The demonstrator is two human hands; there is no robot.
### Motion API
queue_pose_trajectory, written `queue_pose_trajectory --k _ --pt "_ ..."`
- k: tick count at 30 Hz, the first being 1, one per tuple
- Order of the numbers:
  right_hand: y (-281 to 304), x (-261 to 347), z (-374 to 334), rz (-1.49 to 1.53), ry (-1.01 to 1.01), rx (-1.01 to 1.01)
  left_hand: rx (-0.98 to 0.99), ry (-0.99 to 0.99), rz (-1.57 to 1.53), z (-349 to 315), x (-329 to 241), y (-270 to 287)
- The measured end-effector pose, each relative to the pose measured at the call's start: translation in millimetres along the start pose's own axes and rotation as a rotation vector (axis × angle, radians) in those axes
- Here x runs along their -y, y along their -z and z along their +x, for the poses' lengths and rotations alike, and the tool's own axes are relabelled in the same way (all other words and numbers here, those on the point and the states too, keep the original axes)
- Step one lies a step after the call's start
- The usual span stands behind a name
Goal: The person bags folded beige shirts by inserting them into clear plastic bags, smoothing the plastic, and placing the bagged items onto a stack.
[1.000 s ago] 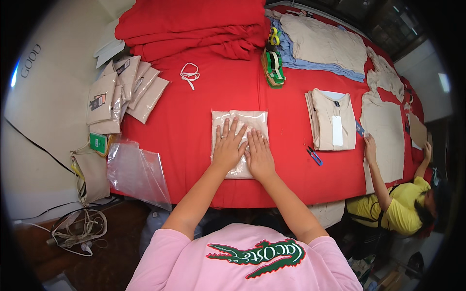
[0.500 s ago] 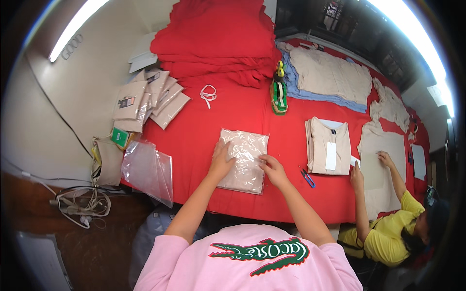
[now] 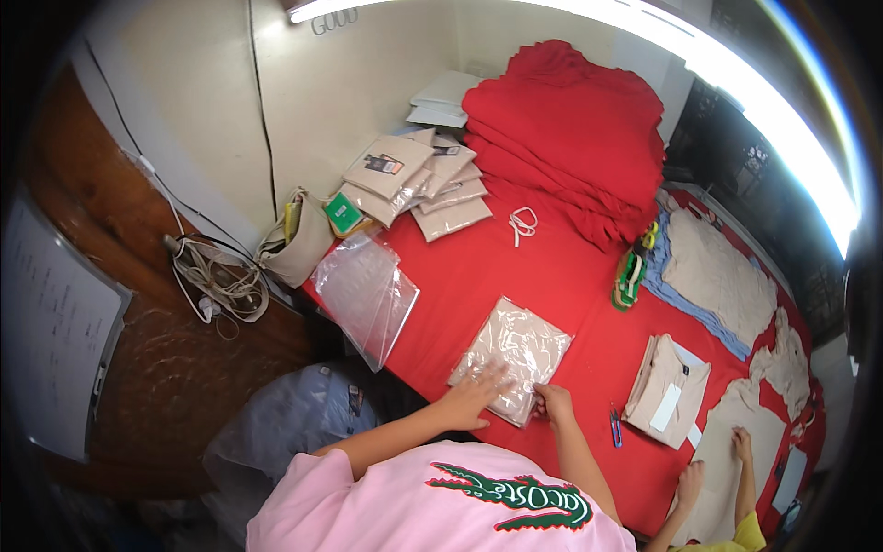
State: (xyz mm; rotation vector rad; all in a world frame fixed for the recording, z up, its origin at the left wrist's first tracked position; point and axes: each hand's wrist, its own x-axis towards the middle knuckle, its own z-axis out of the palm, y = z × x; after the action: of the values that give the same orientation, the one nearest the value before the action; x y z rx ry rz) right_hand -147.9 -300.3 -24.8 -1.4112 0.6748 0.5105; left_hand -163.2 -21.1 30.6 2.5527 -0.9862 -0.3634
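Note:
A folded beige garment in a clear plastic bag [image 3: 521, 339] lies at an angle on the red-covered table [image 3: 441, 285], close to the front edge. My left hand [image 3: 474, 397] rests flat on the bag's lower left part, fingers spread. At the bag's lower right edge, my right hand [image 3: 554, 403] has its fingers curled and pinches the plastic. To the right lie small blue-handled thread snips [image 3: 615, 427] and a stack of folded beige garments [image 3: 669, 386] with a white tag. Left of the bag are flat clear plastic bags [image 3: 368, 294].
Several bagged garments [image 3: 451, 219] are piled at the back left beside a beige pouch [image 3: 299, 239]. Behind stand a heap of red cloth [image 3: 570, 138] and a green tape dispenser [image 3: 630, 276]. At the right a co-worker's hands [image 3: 690, 483] handle a beige garment [image 3: 731, 460].
The view has swung to the left. My left hand has moved from the bag's left edge onto its lower part; my right hand has slid down to the lower right edge and closed there.

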Motion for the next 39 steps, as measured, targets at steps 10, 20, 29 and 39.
queue_pose_trajectory --k 10,20,29,39 --pt "-26 -19 -25 -0.461 0.645 -0.480 -0.050 -0.328 0.200 36 64 -38" --pt "-91 86 -51 -0.643 0.828 -0.073 0.314 -0.230 -0.726 41 140 198" --pt "-249 279 48 -0.236 0.647 0.346 -1.065 0.324 -1.743 10 324 252" --pt "-480 477 222 -0.788 1.324 -0.004 -0.886 0.575 -1.984 36 384 215"
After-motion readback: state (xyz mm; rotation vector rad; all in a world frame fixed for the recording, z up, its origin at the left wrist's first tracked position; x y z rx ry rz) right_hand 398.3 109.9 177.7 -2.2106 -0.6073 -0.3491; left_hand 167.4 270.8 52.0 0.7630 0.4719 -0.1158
